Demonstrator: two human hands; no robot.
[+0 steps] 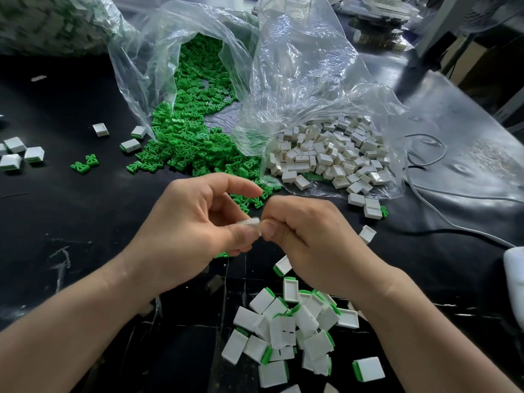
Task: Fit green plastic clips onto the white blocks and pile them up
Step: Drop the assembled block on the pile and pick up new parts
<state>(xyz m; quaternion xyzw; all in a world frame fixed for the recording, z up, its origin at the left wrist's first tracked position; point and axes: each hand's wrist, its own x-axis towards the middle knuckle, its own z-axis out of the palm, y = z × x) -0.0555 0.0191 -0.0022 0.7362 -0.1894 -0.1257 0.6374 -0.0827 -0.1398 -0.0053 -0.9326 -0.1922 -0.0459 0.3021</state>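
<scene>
1. Both hands are up over the middle of the black tabletop (71, 222), meeting on one small white plastic block (251, 222).
2. The left hand (192, 222) pinches the block's left end with its thumb; its forefinger arches above, off the block.
3. The right hand (309, 236) has its fingers (283, 211) curled in tight, thumb and forefinger clamped on the block's right end.
4. Whether a clip is already in that block cannot be told; the hands cover most of it.
5. Just below the right wrist lies a loose pile of finished white blocks with green ends (295, 330).
6. Beyond the hands, a heap of green plastic clips (192, 137) spills out of a clear plastic bag (158, 52) onto the tabletop.
7. To its right, a second clear bag (306, 66) holds bare white blocks (334, 154), some tumbling out near the right hand.
8. Far left sits a small group of fitted blocks (19, 153), well apart from the hands.
9. A grey cable (425, 191) trails along the right side.
</scene>
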